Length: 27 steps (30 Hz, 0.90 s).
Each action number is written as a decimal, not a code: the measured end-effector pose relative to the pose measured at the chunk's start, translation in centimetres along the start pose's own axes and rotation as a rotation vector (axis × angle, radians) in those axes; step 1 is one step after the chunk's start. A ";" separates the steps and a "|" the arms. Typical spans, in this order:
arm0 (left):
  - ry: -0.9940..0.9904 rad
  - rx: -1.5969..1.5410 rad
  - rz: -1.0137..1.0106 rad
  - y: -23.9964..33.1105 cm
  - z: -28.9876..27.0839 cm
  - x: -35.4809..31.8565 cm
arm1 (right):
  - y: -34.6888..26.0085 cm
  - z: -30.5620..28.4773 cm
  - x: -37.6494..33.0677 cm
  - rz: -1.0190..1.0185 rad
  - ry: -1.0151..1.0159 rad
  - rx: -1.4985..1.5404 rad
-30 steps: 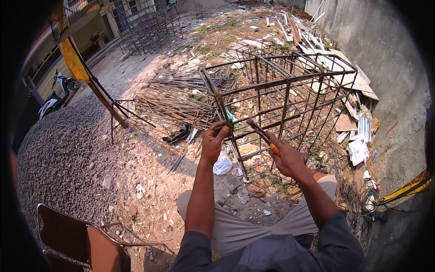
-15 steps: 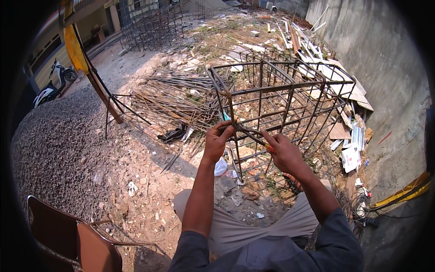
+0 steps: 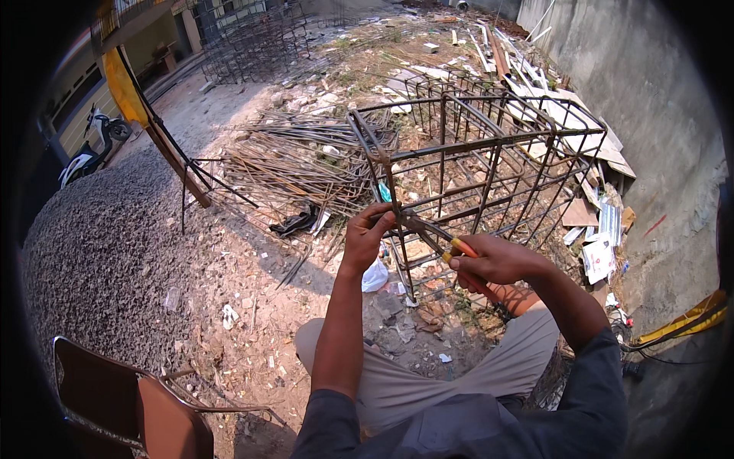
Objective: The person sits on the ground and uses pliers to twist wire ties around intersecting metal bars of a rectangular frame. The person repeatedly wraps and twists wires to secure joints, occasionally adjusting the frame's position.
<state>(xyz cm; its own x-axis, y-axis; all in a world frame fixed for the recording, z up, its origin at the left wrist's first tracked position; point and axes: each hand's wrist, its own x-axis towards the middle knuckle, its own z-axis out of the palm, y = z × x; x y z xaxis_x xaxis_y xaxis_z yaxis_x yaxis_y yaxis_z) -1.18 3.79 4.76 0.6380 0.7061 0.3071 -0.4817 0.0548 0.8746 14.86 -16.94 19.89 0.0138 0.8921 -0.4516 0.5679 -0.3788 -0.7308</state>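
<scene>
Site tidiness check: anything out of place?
Yes: a crumpled white plastic bag lies near the rebar cage, looking like litter by the work. Loose rods sprawl in a jumbled heap, not stacked.

- Bright daylight is falling from above, lighting the pale ground (image 3: 229, 356).
- A broad shadow band is crossing it.
- Pale boards (image 3: 569, 136) are glaring in the sun.
- The left hand (image 3: 368, 236) and right hand (image 3: 493, 264) are appearing fairly crisp.
- Distant detail is softening toward the top.
- Fisheye distortion is bending the concrete wall (image 3: 634, 99); blackness is swallowing the corners.
</scene>
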 end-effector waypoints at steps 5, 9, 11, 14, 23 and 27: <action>0.042 -0.035 0.003 -0.9 0.8 0.1 | 5.3 6.6 2.8 -0.071 0.262 0.263; 0.091 -0.061 -0.006 -0.7 0.1 0.0 | 6.0 8.5 3.9 -0.099 0.387 0.118; 0.084 -0.010 -0.006 -0.8 -0.6 0.3 | 5.0 7.5 3.6 -0.090 0.449 -0.194; 0.060 0.028 0.030 -1.4 -0.8 0.0 | 5.0 7.4 2.7 -0.109 0.319 0.028; 0.049 -0.001 -0.045 -1.2 -0.7 0.3 | 7.3 6.9 2.8 -0.202 -0.084 0.888; 0.018 0.030 -0.013 -0.9 -0.6 0.2 | 6.9 6.7 1.3 -0.268 0.568 -0.350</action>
<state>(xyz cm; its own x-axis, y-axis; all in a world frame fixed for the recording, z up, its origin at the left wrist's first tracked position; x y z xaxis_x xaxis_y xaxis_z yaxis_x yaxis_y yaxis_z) -0.96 4.37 3.77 0.6329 0.7182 0.2891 -0.4549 0.0428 0.8895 13.27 -20.01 10.84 0.2092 0.9698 0.1255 0.8408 -0.1129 -0.5294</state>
